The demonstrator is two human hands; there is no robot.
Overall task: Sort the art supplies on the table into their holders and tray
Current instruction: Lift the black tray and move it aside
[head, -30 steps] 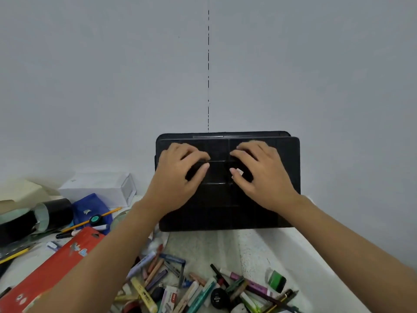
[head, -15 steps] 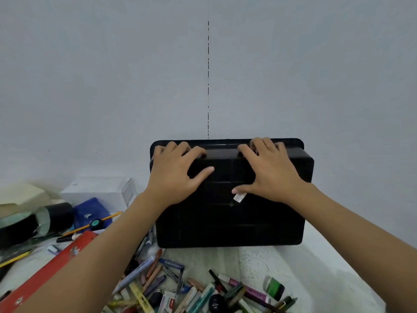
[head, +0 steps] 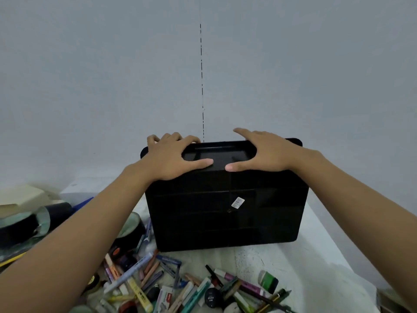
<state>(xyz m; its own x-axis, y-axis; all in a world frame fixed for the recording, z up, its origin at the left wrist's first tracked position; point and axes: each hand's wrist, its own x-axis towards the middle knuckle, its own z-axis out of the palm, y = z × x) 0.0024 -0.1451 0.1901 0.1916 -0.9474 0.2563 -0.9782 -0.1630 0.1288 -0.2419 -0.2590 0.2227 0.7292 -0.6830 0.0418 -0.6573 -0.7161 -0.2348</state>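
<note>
A black plastic organizer (head: 225,218) with a white barcode sticker (head: 238,202) stands on the white table against the wall, its dark side facing me. My left hand (head: 171,157) grips its top left, fingers curled over the far edge and thumb on the near edge. My right hand (head: 268,152) holds the top right the same way, with the index finger stretched out. In front of it lies a loose pile of markers, pens and crayons (head: 158,283).
A green paint tube (head: 268,282) and a small round black jar (head: 211,298) lie in the pile. Black tape rolls (head: 24,222) and a cream box (head: 20,197) sit at the left. The grey wall rises right behind the organizer.
The organizer has come nearer and tipped so its top edge shows. Both hands slid from its face up onto the top edge.
</note>
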